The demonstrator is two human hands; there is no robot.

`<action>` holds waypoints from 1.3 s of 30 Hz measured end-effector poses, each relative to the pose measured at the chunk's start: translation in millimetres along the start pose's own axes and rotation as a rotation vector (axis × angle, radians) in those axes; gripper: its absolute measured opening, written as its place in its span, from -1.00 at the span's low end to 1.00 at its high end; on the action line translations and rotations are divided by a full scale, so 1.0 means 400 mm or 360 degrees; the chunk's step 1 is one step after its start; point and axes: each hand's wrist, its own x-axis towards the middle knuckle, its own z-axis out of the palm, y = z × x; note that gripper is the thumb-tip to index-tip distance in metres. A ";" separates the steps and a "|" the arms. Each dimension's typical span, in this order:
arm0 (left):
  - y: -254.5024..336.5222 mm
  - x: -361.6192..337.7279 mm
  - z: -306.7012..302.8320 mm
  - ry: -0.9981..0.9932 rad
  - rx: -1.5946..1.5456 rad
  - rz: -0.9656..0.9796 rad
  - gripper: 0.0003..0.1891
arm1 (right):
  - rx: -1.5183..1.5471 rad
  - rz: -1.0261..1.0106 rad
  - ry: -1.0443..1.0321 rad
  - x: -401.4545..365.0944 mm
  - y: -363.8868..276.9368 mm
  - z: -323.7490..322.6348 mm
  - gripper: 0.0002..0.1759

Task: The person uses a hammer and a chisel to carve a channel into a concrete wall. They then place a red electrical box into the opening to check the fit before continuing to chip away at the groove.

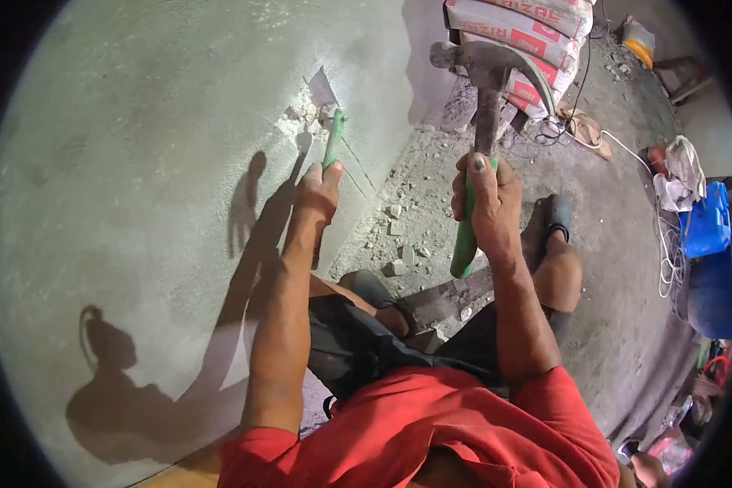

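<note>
My left hand [319,195] is closed around a green-handled tool [333,140], whose far end meets the wall at a chipped patch [302,112] of broken plaster. Whether that end is a blade or a point cannot be made out. Straight scored lines run down the wall beside the patch. In my right hand [490,199] is a claw hammer [486,67], gripped by its green handle with the head raised and the claw curving to the right. The hammer head is apart from the green tool.
Stacked printed sacks [520,37] stand at the top. Rubble [398,215] lies along the wall's foot, near my shoes. A white cable [630,150] crosses the floor. On the right are a blue jug [706,221], a blue container [714,297] and white cloth [685,171].
</note>
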 end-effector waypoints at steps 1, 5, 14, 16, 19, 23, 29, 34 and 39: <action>-0.022 0.024 0.005 -0.0050 0.0046 0.0111 -0.36 | -0.0003 0.0010 -0.0007 0.001 0.003 0.001 -0.55; -0.027 0.090 0.034 -0.0006 0.0095 0.0168 -0.37 | -0.0090 0.0069 0.0023 0.004 0.005 -0.004 -0.57; -0.050 0.111 0.032 0.0468 0.0193 0.0593 -0.40 | -0.0262 -0.0006 0.0037 -0.017 -0.008 -0.028 -0.61; -0.040 0.091 0.024 0.0409 0.0006 0.0502 -0.41 | -0.0255 -0.0048 0.0023 -0.015 -0.011 -0.022 -0.61; -0.029 0.068 0.009 0.0427 0.0007 0.0501 -0.42 | -0.0221 -0.0091 -0.0026 -0.020 -0.014 -0.004 -0.61; -0.037 0.068 0.006 0.0371 0.0060 0.0600 -0.42 | -0.0215 -0.0094 -0.0054 -0.022 -0.027 0.016 -0.62; 0.013 0.070 0.006 0.0290 -0.0139 0.0478 -0.42 | -0.0095 -0.0297 -0.0038 0.001 -0.049 0.024 -0.62; 0.020 0.100 0.019 0.0187 -0.0355 0.0339 -0.42 | 0.0021 -0.0599 0.0066 0.036 0.001 0.071 -0.63; 0.078 0.042 -0.005 0.0008 -0.0674 0.0023 -0.50 | -0.0925 -0.0506 0.0055 0.170 0.207 0.173 -0.59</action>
